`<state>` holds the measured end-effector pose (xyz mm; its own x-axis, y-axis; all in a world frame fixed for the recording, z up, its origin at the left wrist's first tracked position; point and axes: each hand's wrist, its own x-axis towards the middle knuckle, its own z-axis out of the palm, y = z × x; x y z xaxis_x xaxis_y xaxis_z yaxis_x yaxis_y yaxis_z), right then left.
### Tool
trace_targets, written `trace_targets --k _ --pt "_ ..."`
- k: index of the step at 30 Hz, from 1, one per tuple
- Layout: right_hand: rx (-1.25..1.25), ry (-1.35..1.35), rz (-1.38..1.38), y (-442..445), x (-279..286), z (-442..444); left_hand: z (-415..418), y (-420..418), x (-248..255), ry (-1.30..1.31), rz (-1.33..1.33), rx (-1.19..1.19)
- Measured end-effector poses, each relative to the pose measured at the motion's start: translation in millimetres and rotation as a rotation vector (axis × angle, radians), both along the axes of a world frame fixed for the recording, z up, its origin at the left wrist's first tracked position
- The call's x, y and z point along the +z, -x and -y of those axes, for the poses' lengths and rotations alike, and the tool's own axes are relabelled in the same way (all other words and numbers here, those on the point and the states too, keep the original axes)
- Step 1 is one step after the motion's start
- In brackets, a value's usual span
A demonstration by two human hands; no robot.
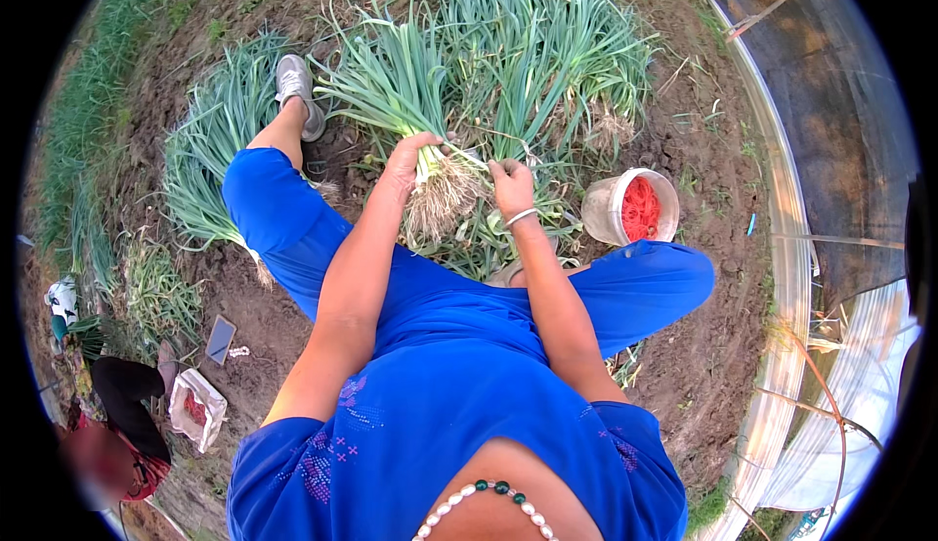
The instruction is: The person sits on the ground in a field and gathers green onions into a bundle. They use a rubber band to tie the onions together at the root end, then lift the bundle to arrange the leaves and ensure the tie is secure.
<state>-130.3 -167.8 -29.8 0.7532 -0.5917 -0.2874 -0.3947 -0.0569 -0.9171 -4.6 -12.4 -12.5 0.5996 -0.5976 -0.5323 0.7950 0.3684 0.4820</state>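
My left hand (412,160) is wrapped around a bunch of leek-like green plants (410,90), just above their pale stem ends. The bunch's stringy roots (442,200) hang toward me. My right hand (513,185) pinches the end of a thin pale-green stem or leaf (469,156) that stretches across from the bunch. A bracelet circles the right wrist. Beyond both hands lies a large heap of the same plants (542,35). Beneath the roots are loose leaves and trimmings (476,237). My left fingertips are partly hidden behind the stems.
A white bucket (602,207) of red plastic strips (640,207) stands by my right knee. More bunches (220,138) lie beyond my left leg. A phone (220,339) rests on the soil. Another person (124,409) sits at left near a white container (198,410). Plastic sheeting (788,196) borders the right.
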Motion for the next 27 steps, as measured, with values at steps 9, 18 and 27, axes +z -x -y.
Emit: trace_targets --k 9,18,27 --pt "-0.065 -0.363 0.152 3.5 25.9 -2.9 1.1 -2.2 -1.5 0.017 0.004 -0.012" --pt "0.284 0.768 0.398 12.3 55.1 -15.0 4.2 3.1 11.8 -0.047 -0.074 -0.005" --pt "-0.288 -0.424 0.195 0.9 -2.0 -15.0 3.8 8.3 11.7 -0.065 0.058 -0.015"
